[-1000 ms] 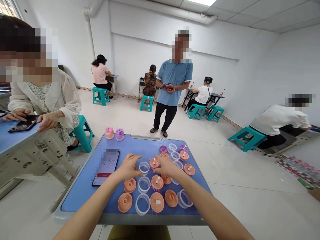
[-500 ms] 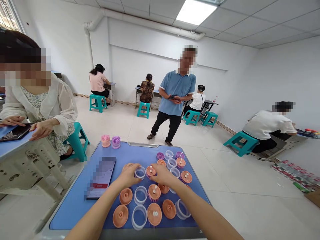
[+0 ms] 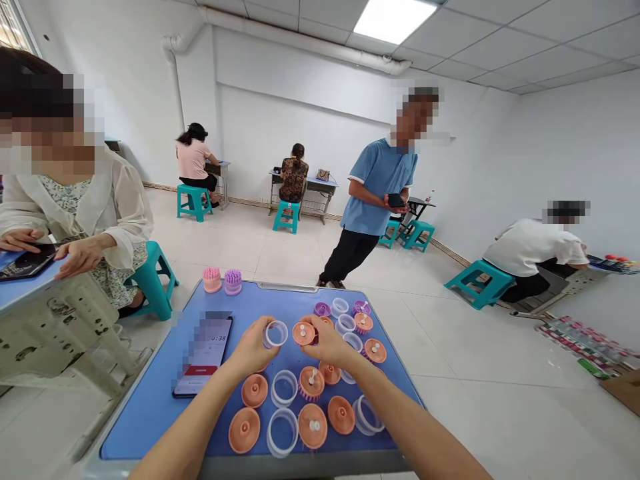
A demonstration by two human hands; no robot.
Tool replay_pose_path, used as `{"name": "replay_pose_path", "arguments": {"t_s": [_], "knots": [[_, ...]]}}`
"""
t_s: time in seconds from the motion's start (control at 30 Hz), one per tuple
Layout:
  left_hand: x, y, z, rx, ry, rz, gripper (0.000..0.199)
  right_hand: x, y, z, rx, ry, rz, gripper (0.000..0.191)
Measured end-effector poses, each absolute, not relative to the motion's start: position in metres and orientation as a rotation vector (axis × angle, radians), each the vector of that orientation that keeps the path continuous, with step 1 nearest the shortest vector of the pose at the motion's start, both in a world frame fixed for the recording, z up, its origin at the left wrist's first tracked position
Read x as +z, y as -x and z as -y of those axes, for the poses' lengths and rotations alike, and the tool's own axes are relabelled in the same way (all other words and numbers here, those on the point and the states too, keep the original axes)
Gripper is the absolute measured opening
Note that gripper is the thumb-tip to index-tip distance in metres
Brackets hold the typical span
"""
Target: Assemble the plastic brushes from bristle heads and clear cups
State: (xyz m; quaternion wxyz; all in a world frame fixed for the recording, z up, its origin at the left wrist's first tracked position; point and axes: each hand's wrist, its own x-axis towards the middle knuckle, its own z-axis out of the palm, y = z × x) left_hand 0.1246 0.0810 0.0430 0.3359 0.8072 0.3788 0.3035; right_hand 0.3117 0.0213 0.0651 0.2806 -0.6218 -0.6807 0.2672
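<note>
My left hand (image 3: 254,347) grips a clear plastic ring (image 3: 275,334) by its side, raised a little above the blue desk. Close by on the right, my right hand (image 3: 324,343) holds an orange brush head (image 3: 303,333) with a white peg standing in its middle. The two parts are apart. Nearer to me lie orange round caps (image 3: 245,430), clear rings (image 3: 283,432) and orange brush heads with white pegs (image 3: 313,425). To the right of my right hand are more clear rings (image 3: 345,325), brush heads (image 3: 375,350) and a purple cap (image 3: 323,309).
A phone (image 3: 204,357) lies on the desk's left side. Two bristle brushes, pink (image 3: 212,280) and purple (image 3: 233,282), stand at the far left corner. Someone in a blue shirt (image 3: 383,183) stands beyond the desk (image 3: 145,400); another person (image 3: 75,200) sits at the left.
Both hands have lifted the ring and the brush head slightly off the desk, tilting them toward me. The standing person has moved right and leans.
</note>
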Motion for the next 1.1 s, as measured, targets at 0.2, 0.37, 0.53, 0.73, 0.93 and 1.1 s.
{"name": "replay_pose_path", "arguments": {"t_s": [0.2,0.37,0.53,0.73,0.93,1.1], "knots": [[0.040,-0.124,-0.080,0.795,-1.947,-0.881,0.039,0.065,-0.313,-0.021,0.883,1.559,1.684,0.044],[0.037,-0.125,-0.081,0.822,-1.887,-0.815,0.039,0.064,-0.314,-0.019,0.990,1.488,1.543,0.051],[0.033,-0.124,-0.084,0.862,-1.914,-0.859,0.040,0.066,-0.313,-0.012,0.960,1.501,1.542,0.052],[0.037,-0.124,-0.082,0.848,-1.925,-0.867,0.040,0.068,-0.313,-0.010,0.919,1.500,1.591,0.054],[0.035,-0.124,-0.083,0.832,-1.881,-0.835,0.043,0.071,-0.313,-0.009,0.858,1.562,1.624,0.057],[0.031,-0.124,-0.084,0.807,-1.788,-0.795,0.050,0.066,-0.312,-0.011,0.855,1.530,1.598,0.044]]}}
